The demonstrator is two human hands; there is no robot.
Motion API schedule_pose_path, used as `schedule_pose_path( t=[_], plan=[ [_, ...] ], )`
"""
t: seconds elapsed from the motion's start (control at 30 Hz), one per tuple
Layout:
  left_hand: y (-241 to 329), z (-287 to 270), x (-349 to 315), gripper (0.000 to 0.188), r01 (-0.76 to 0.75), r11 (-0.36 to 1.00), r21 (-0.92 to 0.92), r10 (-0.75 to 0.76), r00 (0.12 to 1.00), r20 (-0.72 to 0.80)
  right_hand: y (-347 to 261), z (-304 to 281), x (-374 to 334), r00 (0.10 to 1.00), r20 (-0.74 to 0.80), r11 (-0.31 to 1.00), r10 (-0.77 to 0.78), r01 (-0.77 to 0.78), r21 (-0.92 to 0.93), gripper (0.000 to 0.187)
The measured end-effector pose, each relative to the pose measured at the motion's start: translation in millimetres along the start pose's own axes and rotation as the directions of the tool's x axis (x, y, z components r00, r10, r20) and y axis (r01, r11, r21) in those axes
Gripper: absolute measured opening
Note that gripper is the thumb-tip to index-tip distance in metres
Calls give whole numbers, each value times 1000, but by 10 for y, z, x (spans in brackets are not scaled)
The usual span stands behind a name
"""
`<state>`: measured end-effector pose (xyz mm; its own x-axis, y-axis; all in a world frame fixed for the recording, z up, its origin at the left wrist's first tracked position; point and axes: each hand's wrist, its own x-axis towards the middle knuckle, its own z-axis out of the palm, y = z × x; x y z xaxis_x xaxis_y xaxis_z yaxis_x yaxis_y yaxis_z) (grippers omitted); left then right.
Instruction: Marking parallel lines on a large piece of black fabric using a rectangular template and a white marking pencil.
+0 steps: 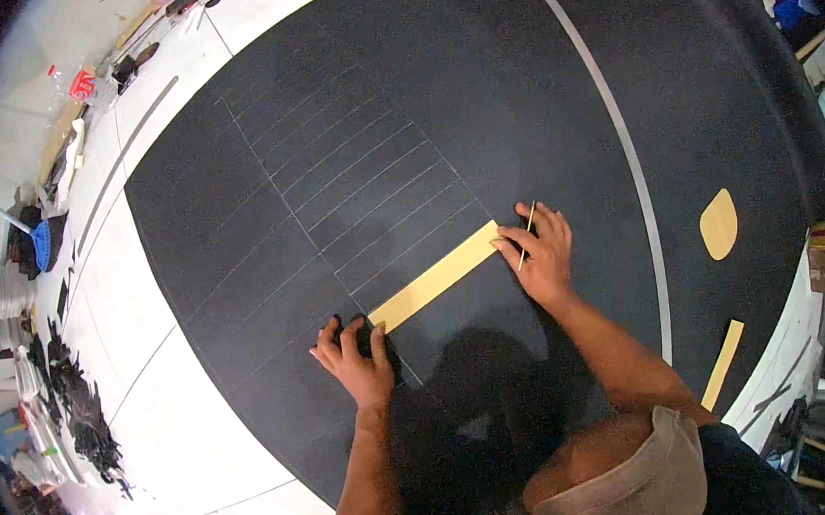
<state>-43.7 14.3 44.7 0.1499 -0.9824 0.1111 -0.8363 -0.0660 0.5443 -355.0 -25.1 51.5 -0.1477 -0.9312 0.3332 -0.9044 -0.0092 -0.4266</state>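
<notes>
Evidently, the yellow strip (438, 277) lies flat and slanted on the black sheet (528, 115), with pale lines (367, 187) ranked beyond it. At its left end the left hand (356, 362), fingers loosely spread, presses with its tips and grips nothing; at its right end the right hand (546, 262) steadies it, half curled round a slender stick (527, 236). Further right of the strip lies a grey band (637, 174), then an oval yellow piece (720, 225). Uneven fingertip pressure could pivot the strip out of parallel with those lines.

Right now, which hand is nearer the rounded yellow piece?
Right. Right hand is left of the rounded yellow piece, apart; left hand is farther left, at the left end of the long yellow strip.
</notes>
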Motion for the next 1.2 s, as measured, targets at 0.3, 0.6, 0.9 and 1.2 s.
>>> schedule_pose_path(
  t=[0.3, 0.6, 0.9, 1.2],
  plan=[
    [40, -39, 27, 30, 3, 1000, -12, -3, 1000, -21, 16, 38, -10, 1000, -3, 999, -11, 11, -32, 24],
    [21, -8, 5, 31, -1, 1000, -15, 1, 999, -36, -12, 31, -28, 1000, 12, 1000, 2, -2, -25, 24],
    [172, -147, 156, 38, -123, 990, 72, 118, 990, 74, 21, 43, -23, 999, 37, 999, 11, -9, -52, 23],
    [326, -432, 850, 54, -637, 767, 72, 458, 624, 634, 3, 21, -32, 998, 60, 999, 28, -25, -43, 22]
  ],
)
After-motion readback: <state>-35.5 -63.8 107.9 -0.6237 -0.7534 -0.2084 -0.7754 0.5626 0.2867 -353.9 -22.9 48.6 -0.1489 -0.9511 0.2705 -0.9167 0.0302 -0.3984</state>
